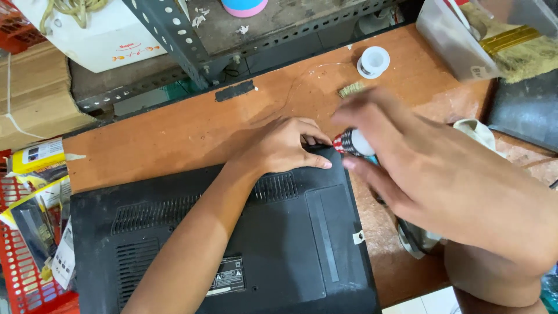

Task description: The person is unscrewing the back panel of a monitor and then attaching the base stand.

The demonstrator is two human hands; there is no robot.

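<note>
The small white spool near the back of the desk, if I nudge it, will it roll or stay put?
The white spool seems to lie flat on one flange on the wooden desk, so a nudge would likely slide it, not roll it. It looks like light plastic, so it should shift easily. Tipped onto its rim, its round shape would probably roll.

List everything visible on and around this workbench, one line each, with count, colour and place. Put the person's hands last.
Flat black plastic laptop, underside up: one, black, front of the bench.
Orange-brown wooden bench top: one, under the laptop.
Small white round spool: one, white, back of the bench.
Clear plastic tub: one, back right corner.
Straw-bristled brush with gold ferrule: one, far right.
Red plastic basket: one, left edge.
Grey perforated metal shelf frame: one, behind the bench.
Left hand: resting on the laptop's back corner.
Right hand: holding a small white-and-red tool, blurred.
</note>
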